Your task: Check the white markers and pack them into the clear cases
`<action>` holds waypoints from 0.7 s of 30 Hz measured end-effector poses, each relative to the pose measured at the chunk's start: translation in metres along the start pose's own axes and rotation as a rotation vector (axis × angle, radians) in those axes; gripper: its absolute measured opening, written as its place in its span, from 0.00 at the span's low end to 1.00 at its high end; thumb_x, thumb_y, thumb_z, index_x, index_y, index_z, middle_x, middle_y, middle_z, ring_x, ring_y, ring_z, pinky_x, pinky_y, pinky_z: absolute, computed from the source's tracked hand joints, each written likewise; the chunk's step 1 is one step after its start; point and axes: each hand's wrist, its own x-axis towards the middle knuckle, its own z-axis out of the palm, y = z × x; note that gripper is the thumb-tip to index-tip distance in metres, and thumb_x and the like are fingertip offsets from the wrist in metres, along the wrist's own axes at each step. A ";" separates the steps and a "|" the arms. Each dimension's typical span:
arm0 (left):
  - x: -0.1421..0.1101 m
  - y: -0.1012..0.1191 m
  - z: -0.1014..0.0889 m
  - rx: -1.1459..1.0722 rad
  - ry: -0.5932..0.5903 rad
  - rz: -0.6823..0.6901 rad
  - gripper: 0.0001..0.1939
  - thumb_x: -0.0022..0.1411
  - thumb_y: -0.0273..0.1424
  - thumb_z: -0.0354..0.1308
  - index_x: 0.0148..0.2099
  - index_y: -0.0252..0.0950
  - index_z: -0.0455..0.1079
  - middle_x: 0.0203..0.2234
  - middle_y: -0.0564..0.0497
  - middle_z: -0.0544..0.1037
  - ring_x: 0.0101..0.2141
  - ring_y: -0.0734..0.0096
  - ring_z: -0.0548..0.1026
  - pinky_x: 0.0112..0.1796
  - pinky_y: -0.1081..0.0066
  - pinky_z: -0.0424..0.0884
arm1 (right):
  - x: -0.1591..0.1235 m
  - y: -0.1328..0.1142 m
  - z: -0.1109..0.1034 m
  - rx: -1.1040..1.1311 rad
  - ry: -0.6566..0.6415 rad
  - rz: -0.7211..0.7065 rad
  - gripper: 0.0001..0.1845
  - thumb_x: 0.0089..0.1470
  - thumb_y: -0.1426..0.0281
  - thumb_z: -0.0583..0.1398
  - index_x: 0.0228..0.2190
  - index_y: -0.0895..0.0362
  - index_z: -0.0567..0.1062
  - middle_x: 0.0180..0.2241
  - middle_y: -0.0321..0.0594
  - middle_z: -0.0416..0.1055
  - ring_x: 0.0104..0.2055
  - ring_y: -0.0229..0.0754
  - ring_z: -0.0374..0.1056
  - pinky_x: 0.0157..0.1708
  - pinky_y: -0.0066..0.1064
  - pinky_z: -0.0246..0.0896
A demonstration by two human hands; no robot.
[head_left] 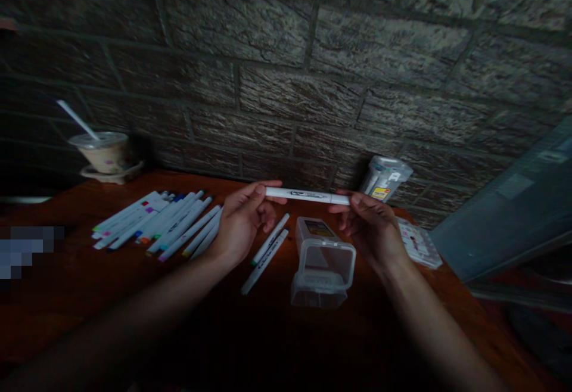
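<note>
A: Both ends pinched: left hand (243, 220) and right hand (370, 225) grip one white marker (307, 196) level above the table (134, 296), mid-surface.

B: Light, rigid, smooth barrel; the caps suit fingertips.

A: Count: two markers (267, 252) beneath, roughly a dozen fanned toward the left edge (156, 225), one clear plastic case (322, 264).

Wooden table (111, 296): markers (156, 225), perhaps box (322, 264).

Both hands' (243, 219) grips hold a white marker (307, 196) level.
</note>
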 end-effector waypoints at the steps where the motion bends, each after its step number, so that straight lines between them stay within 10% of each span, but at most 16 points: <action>1: 0.000 0.000 0.000 -0.001 -0.001 -0.001 0.15 0.64 0.37 0.66 0.47 0.30 0.80 0.30 0.45 0.83 0.17 0.79 0.69 0.16 0.78 0.62 | 0.000 0.000 0.000 0.008 -0.001 0.002 0.13 0.53 0.61 0.71 0.37 0.56 0.86 0.31 0.45 0.85 0.21 0.35 0.70 0.18 0.24 0.63; 21: 0.000 0.000 0.000 -0.006 0.013 -0.016 0.14 0.65 0.36 0.64 0.47 0.30 0.79 0.31 0.45 0.83 0.17 0.79 0.69 0.16 0.78 0.62 | -0.001 -0.001 0.000 0.022 -0.007 0.026 0.12 0.53 0.61 0.72 0.37 0.55 0.86 0.31 0.44 0.85 0.21 0.34 0.72 0.18 0.21 0.65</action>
